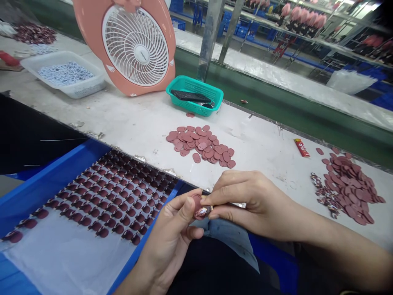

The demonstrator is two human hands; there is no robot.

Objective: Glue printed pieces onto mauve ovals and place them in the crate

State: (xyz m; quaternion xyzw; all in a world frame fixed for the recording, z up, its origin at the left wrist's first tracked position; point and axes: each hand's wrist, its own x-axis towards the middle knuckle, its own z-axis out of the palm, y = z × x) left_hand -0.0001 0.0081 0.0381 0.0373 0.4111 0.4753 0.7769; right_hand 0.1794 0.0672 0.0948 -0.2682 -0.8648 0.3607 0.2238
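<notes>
My left hand [175,229] pinches a reddish-brown oval disc [197,201] between thumb and fingers, just off the table's front edge. Against that disc, my right hand [245,200] grips a small painted figure [203,212] with white and dark patches. Its fingertips touch the disc, and they partly cover the figure. Beyond my hands lies a loose pile of similar oval discs [201,144], some showing small holes. Farther right is a larger heap of discs [353,184], with several small painted figures [325,196] along its left side.
Below the table at left, a blue crate [61,180] holds rows of assembled pieces [116,192] on a white sheet. An orange fan [138,49], a green basket [219,96] with a dark object, a white tub [89,88] and a red packet [301,148] stand or lie on the table.
</notes>
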